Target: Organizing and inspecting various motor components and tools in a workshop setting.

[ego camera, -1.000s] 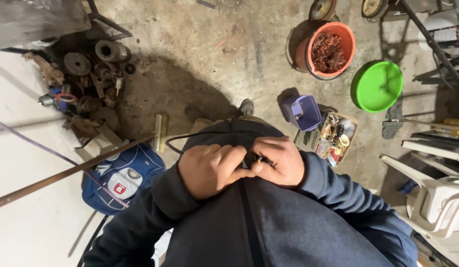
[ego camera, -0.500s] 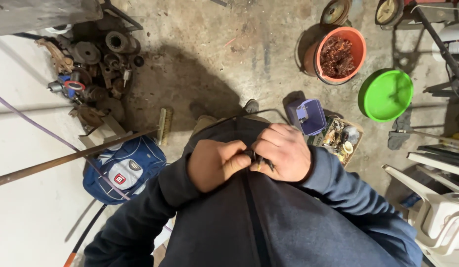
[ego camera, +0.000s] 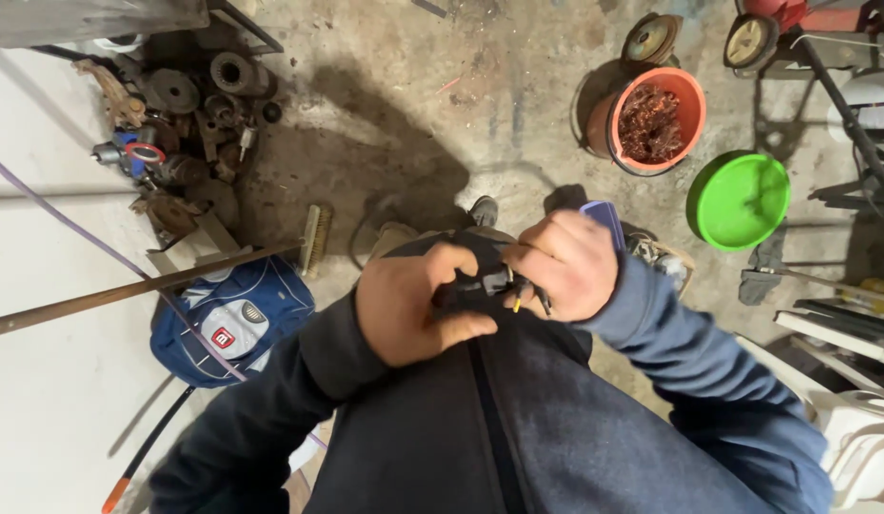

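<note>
Both hands half hide a small black cable piece (ego camera: 491,282).

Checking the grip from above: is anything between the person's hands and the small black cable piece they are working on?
Nothing visible. The left hand and right hand both close directly on the black cable piece held at the chest; only its short wire ends poke out under the right fingers.

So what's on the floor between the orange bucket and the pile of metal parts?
In the head view, only bare, stained concrete floor lies between the orange bucket and the pile of metal parts, with a dark shadow across it.
</note>
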